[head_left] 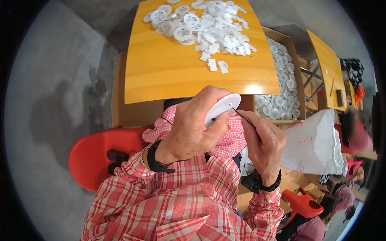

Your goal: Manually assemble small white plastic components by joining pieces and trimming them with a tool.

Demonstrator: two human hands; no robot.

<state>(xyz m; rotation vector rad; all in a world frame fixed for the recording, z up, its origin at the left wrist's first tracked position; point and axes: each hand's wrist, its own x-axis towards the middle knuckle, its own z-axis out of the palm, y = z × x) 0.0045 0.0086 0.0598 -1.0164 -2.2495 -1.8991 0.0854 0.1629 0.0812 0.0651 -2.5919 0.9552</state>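
Above my lap, just off the table's near edge, my left hand [189,124] grips a white round plastic disc [221,106] by its rim, tilted on edge. My right hand [266,142] pinches a thin dark pointed tool [243,117]. The tool's tip meets the disc's right side, close to the left fingertips; exactly what it touches there is too small to tell. More white discs [183,33] lie heaped on the table beside a pile of small white rectangular plastic pieces [225,36]. Two such pieces [222,67] sit apart, nearer to me.
The yellow wooden table [161,76] stands in front of me. Right of it is a cardboard box [298,68] full of white discs, with a white sack [309,144] nearer. A red chair [90,156] is at left. Other people [341,201] sit at far right.
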